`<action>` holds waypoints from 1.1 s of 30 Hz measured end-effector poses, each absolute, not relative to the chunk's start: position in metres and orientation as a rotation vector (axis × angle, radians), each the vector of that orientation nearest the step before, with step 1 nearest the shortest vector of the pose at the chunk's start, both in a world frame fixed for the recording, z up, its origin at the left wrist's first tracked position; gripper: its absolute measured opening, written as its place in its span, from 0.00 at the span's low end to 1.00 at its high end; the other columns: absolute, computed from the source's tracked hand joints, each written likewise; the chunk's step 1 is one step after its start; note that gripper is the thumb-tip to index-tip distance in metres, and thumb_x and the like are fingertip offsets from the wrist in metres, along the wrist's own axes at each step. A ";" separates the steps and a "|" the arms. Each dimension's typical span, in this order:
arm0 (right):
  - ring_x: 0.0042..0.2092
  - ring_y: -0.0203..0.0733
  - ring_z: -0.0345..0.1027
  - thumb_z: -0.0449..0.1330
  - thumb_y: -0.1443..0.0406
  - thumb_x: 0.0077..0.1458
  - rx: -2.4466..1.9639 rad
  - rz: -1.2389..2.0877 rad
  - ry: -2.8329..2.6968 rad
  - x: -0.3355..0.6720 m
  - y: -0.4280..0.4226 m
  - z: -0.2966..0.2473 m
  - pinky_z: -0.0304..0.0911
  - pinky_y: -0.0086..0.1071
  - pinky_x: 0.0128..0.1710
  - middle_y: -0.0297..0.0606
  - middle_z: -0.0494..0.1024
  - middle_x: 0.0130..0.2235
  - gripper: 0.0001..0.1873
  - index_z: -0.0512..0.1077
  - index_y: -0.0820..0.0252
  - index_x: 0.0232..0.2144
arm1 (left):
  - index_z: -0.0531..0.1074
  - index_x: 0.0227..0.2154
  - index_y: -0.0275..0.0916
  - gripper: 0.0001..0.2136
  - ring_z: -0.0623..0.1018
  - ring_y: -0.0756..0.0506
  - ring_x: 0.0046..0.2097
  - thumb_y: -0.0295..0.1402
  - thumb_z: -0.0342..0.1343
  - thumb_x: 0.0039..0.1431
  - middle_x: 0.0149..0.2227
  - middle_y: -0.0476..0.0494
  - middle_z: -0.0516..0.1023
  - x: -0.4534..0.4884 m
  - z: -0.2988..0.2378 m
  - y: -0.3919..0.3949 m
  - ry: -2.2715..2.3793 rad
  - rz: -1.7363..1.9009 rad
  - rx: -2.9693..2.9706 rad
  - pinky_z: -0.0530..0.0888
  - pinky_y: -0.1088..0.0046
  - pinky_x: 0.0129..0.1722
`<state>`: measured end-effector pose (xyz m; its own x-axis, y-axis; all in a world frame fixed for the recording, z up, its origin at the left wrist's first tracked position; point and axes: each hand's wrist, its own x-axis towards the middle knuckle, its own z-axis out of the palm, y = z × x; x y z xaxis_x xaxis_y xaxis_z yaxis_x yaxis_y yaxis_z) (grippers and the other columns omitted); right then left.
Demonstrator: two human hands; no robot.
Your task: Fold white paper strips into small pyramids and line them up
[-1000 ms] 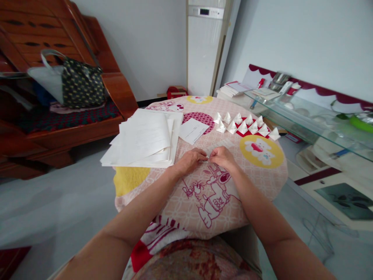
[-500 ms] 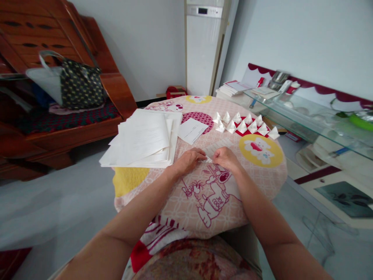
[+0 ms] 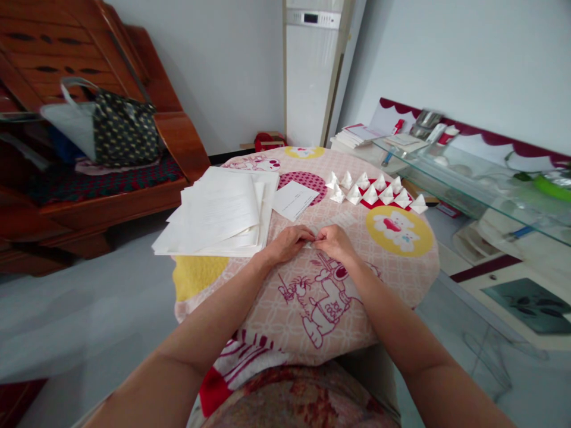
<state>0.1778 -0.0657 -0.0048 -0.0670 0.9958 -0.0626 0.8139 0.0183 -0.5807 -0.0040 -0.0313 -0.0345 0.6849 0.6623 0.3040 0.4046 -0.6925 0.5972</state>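
My left hand (image 3: 289, 242) and my right hand (image 3: 333, 241) meet fingertip to fingertip on the round table with the pink cartoon cloth (image 3: 312, 297). Both pinch a small piece of white paper (image 3: 332, 221) that lies flat under and just beyond them; most of it is hidden by my fingers. Several folded white paper shapes (image 3: 373, 191) stand in rows at the far right of the table. A stack of white sheets (image 3: 223, 211) lies at the left, with a single small sheet (image 3: 295, 199) beside it.
A wooden bench (image 3: 89, 148) with a dark patterned bag (image 3: 120, 128) stands at the left. A white standing air conditioner (image 3: 312, 71) is behind the table. A glass shelf unit (image 3: 468, 178) with books and small items runs along the right.
My hands drew slightly apart along the paper half a second ago and have come back together, fingertips touching. The view has barely shifted.
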 end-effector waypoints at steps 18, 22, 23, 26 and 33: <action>0.32 0.41 0.72 0.66 0.68 0.48 -1.949 0.616 -1.990 0.173 -0.065 0.000 0.57 0.29 0.30 0.38 0.82 0.29 0.03 0.81 0.59 0.28 | 0.82 0.37 0.36 0.16 0.75 0.49 0.34 0.21 0.56 0.45 0.34 0.47 0.80 0.008 -0.030 -0.033 1.090 0.647 2.278 0.71 0.75 0.36; 0.32 0.40 0.72 0.67 0.67 0.47 -1.940 0.620 -1.986 0.173 -0.065 0.000 0.57 0.29 0.30 0.37 0.82 0.29 0.01 0.80 0.59 0.27 | 0.82 0.38 0.37 0.18 0.76 0.49 0.36 0.21 0.55 0.44 0.37 0.47 0.81 0.003 -0.030 -0.030 1.033 0.639 2.227 0.72 0.75 0.38; 0.32 0.40 0.72 0.67 0.67 0.47 -1.938 0.620 -1.984 0.173 -0.065 -0.001 0.57 0.29 0.30 0.36 0.81 0.29 0.01 0.80 0.59 0.27 | 0.82 0.39 0.37 0.19 0.76 0.49 0.36 0.20 0.55 0.43 0.38 0.47 0.81 0.002 -0.030 -0.030 1.018 0.635 2.213 0.73 0.75 0.38; 0.32 0.39 0.72 0.68 0.67 0.48 -1.932 0.617 -1.989 0.173 -0.066 0.000 0.57 0.29 0.30 0.36 0.81 0.28 0.01 0.80 0.59 0.26 | 0.83 0.40 0.37 0.22 0.77 0.49 0.37 0.19 0.53 0.41 0.39 0.47 0.82 -0.001 -0.032 -0.027 0.990 0.613 2.177 0.73 0.75 0.39; 0.32 0.39 0.71 0.68 0.67 0.48 -1.917 0.600 -1.995 0.174 -0.065 -0.003 0.56 0.29 0.31 0.36 0.80 0.28 0.01 0.80 0.59 0.26 | 0.80 0.46 0.37 0.27 0.81 0.46 0.48 0.16 0.50 0.42 0.48 0.43 0.83 -0.012 -0.040 -0.019 0.794 0.657 1.994 0.77 0.68 0.50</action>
<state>0.1738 -0.0653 -0.0035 -0.0573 0.9963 -0.0645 0.8668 0.0176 -0.4983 -0.0120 -0.0191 -0.0396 0.6576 0.7392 0.1456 0.2815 -0.4204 0.8625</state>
